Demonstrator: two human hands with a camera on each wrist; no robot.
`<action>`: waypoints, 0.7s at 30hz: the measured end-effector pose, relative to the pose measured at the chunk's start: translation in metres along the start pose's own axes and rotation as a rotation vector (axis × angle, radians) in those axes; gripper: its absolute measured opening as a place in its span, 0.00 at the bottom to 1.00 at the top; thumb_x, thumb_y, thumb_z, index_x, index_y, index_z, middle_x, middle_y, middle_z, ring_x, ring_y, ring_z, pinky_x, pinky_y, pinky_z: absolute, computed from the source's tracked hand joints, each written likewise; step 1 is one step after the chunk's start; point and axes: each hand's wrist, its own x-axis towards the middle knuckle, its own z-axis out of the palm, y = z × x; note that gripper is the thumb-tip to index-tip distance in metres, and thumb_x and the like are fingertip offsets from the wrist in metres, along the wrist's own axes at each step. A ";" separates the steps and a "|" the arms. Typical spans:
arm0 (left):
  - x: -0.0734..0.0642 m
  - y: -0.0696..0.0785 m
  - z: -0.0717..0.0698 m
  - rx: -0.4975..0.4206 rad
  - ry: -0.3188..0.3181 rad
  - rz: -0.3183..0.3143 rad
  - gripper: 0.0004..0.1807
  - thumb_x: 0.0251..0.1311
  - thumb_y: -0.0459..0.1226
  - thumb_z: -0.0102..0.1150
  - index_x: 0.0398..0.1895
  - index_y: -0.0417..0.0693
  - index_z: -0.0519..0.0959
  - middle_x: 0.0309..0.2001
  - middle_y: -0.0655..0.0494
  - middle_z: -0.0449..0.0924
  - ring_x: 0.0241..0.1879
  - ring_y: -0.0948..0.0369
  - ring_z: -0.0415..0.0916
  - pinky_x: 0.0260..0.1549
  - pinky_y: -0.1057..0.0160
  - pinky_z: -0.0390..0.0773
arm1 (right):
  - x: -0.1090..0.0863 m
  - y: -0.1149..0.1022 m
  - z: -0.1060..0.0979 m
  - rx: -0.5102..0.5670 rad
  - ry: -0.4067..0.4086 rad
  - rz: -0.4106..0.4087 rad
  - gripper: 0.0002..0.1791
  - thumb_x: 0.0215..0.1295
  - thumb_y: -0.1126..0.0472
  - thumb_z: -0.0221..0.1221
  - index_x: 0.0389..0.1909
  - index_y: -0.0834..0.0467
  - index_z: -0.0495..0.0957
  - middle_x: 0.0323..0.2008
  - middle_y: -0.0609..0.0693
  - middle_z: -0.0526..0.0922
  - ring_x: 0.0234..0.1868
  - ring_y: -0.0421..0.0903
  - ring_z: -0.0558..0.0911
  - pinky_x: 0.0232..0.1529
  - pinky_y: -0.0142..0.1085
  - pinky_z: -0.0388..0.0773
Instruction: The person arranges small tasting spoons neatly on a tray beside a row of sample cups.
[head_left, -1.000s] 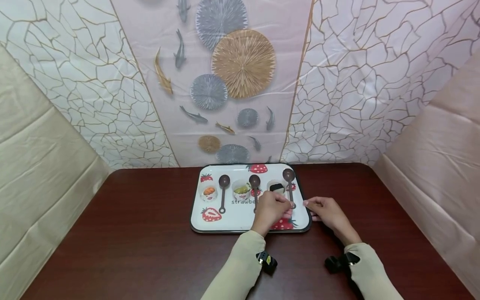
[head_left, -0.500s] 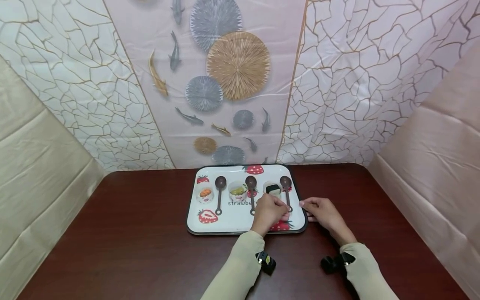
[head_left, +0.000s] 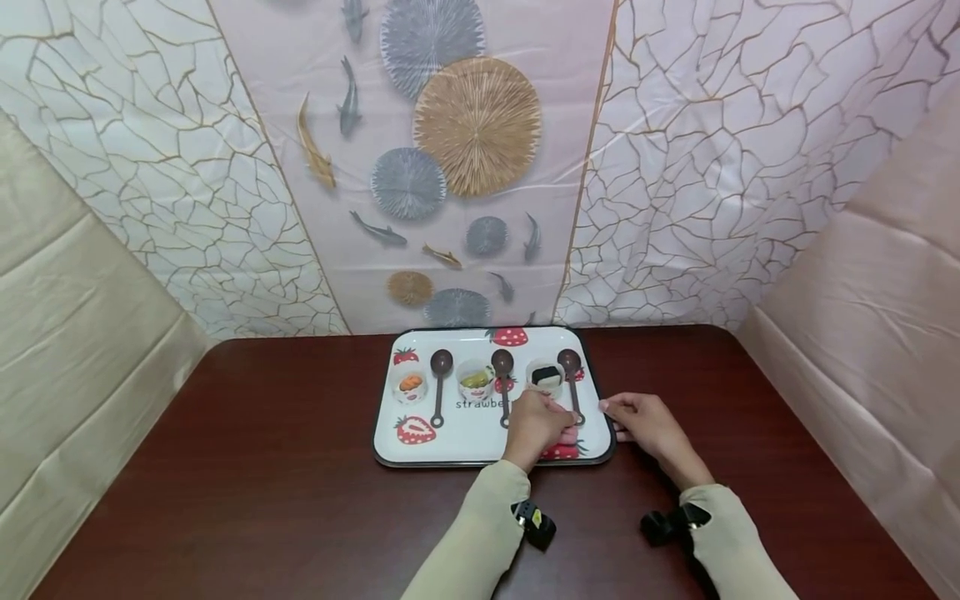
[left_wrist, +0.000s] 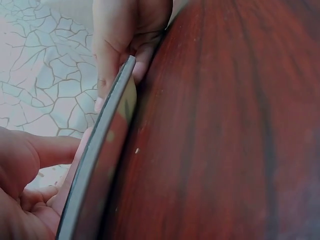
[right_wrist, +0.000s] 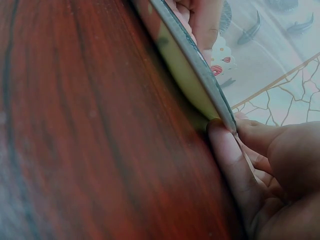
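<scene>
In the head view a white strawberry-print tray [head_left: 450,450] lies on the table, dark-rimmed. My left hand [head_left: 534,429] is over its right front part, fingertips pinching the ring end of the rightmost brown spoon [head_left: 570,363]. That spoon lies along the tray's right side; in the left wrist view the tray's edge hides it. At the right rim, my right hand [head_left: 647,427] grips the tray edge between thumb and finger, plain in the right wrist view. Just beyond the left hand stands a small cup [head_left: 546,390] with a black-and-white piece in it.
Two more brown spoons, a left one [head_left: 440,392] and a middle one [head_left: 503,363], lie on the tray. A cup with orange pieces [head_left: 410,383] and one with green pieces [head_left: 475,380] stand beside them. A patterned cloth [head_left: 675,208] hangs behind the table [head_left: 262,467].
The rightmost spoon has come slightly nearer to me on the tray, with the left hand at its handle. The right hand stays at the rim. The head view has shifted a little.
</scene>
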 end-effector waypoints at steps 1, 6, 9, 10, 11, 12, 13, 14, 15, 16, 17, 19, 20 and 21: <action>0.000 0.000 0.001 0.003 0.003 -0.003 0.09 0.61 0.30 0.73 0.23 0.41 0.87 0.18 0.52 0.86 0.19 0.62 0.86 0.22 0.70 0.84 | 0.000 0.000 0.000 -0.002 0.003 0.003 0.19 0.80 0.58 0.60 0.54 0.73 0.82 0.40 0.51 0.86 0.33 0.35 0.83 0.34 0.30 0.86; 0.001 0.001 0.002 0.008 0.027 -0.030 0.10 0.62 0.31 0.73 0.22 0.42 0.86 0.18 0.52 0.86 0.19 0.63 0.86 0.22 0.70 0.84 | 0.001 0.000 -0.001 -0.009 -0.001 0.007 0.19 0.80 0.58 0.60 0.54 0.72 0.82 0.41 0.51 0.86 0.34 0.35 0.83 0.35 0.29 0.86; 0.000 0.000 0.002 -0.004 0.028 -0.040 0.10 0.64 0.31 0.72 0.24 0.41 0.86 0.19 0.50 0.86 0.21 0.61 0.87 0.23 0.70 0.84 | 0.001 0.000 0.000 0.001 -0.005 0.003 0.19 0.80 0.57 0.60 0.53 0.72 0.82 0.39 0.50 0.86 0.33 0.34 0.83 0.34 0.29 0.86; 0.000 0.000 0.002 -0.010 0.027 -0.038 0.09 0.64 0.31 0.71 0.25 0.40 0.86 0.20 0.50 0.86 0.21 0.61 0.88 0.24 0.70 0.84 | 0.001 0.001 0.000 0.003 -0.006 0.000 0.19 0.80 0.57 0.60 0.53 0.72 0.82 0.38 0.49 0.86 0.32 0.34 0.82 0.34 0.29 0.86; -0.001 0.000 0.002 -0.010 0.026 -0.030 0.09 0.64 0.31 0.71 0.25 0.40 0.86 0.20 0.50 0.87 0.22 0.60 0.88 0.24 0.69 0.85 | 0.001 0.001 0.000 0.008 -0.005 0.000 0.18 0.80 0.58 0.60 0.52 0.72 0.82 0.37 0.49 0.85 0.32 0.34 0.82 0.34 0.29 0.86; -0.002 0.000 0.002 -0.013 0.026 -0.028 0.09 0.64 0.31 0.71 0.25 0.40 0.86 0.20 0.49 0.87 0.22 0.60 0.88 0.24 0.69 0.85 | 0.001 0.001 0.000 0.012 -0.008 -0.001 0.19 0.80 0.58 0.60 0.53 0.72 0.82 0.37 0.49 0.85 0.32 0.34 0.82 0.33 0.29 0.86; -0.002 0.000 0.002 -0.020 0.021 -0.025 0.09 0.65 0.30 0.71 0.25 0.40 0.86 0.20 0.49 0.87 0.22 0.59 0.88 0.25 0.69 0.85 | 0.001 0.002 0.000 0.017 -0.010 -0.001 0.19 0.80 0.58 0.60 0.53 0.73 0.82 0.36 0.48 0.85 0.31 0.34 0.82 0.33 0.29 0.86; -0.002 0.000 0.001 -0.026 0.018 -0.022 0.09 0.65 0.30 0.71 0.26 0.39 0.86 0.20 0.49 0.87 0.23 0.59 0.89 0.25 0.69 0.86 | 0.001 0.002 0.000 0.015 -0.012 -0.005 0.19 0.80 0.58 0.60 0.53 0.73 0.82 0.36 0.48 0.85 0.31 0.34 0.82 0.33 0.29 0.86; -0.003 0.000 0.000 -0.025 0.013 -0.017 0.08 0.65 0.30 0.70 0.26 0.39 0.86 0.20 0.48 0.87 0.23 0.59 0.89 0.25 0.69 0.86 | 0.001 0.002 0.000 0.020 -0.010 -0.002 0.19 0.80 0.58 0.60 0.53 0.73 0.82 0.35 0.48 0.84 0.31 0.34 0.82 0.33 0.30 0.86; -0.003 0.000 0.000 -0.025 0.008 -0.014 0.08 0.65 0.30 0.70 0.26 0.39 0.86 0.20 0.49 0.87 0.23 0.59 0.89 0.25 0.69 0.86 | 0.002 0.003 0.000 0.020 -0.012 -0.007 0.19 0.80 0.58 0.60 0.53 0.73 0.81 0.35 0.47 0.84 0.31 0.34 0.82 0.33 0.30 0.86; -0.004 0.000 -0.001 -0.024 0.004 -0.012 0.08 0.65 0.30 0.70 0.27 0.38 0.86 0.20 0.49 0.87 0.23 0.59 0.89 0.25 0.69 0.86 | 0.002 0.003 0.000 0.023 -0.012 -0.009 0.20 0.80 0.57 0.60 0.53 0.73 0.81 0.35 0.47 0.84 0.30 0.34 0.82 0.33 0.30 0.86; -0.004 -0.001 -0.003 -0.037 -0.011 -0.019 0.08 0.66 0.30 0.68 0.28 0.37 0.87 0.20 0.49 0.87 0.23 0.60 0.88 0.25 0.68 0.86 | 0.002 0.004 -0.001 0.022 -0.015 -0.012 0.20 0.80 0.57 0.60 0.53 0.73 0.81 0.35 0.47 0.84 0.30 0.34 0.82 0.33 0.30 0.86; -0.004 -0.001 -0.004 -0.038 -0.016 -0.022 0.07 0.66 0.30 0.68 0.29 0.37 0.87 0.20 0.50 0.87 0.23 0.60 0.88 0.25 0.69 0.86 | 0.003 0.004 -0.001 0.021 -0.015 -0.012 0.20 0.80 0.57 0.60 0.53 0.73 0.81 0.35 0.47 0.83 0.30 0.34 0.82 0.33 0.30 0.86; -0.004 -0.001 -0.005 -0.034 -0.020 -0.023 0.08 0.67 0.30 0.67 0.29 0.37 0.88 0.20 0.50 0.87 0.23 0.61 0.88 0.25 0.69 0.86 | 0.002 0.004 -0.001 0.020 -0.016 -0.013 0.20 0.80 0.57 0.60 0.53 0.73 0.81 0.35 0.47 0.83 0.30 0.35 0.82 0.33 0.30 0.86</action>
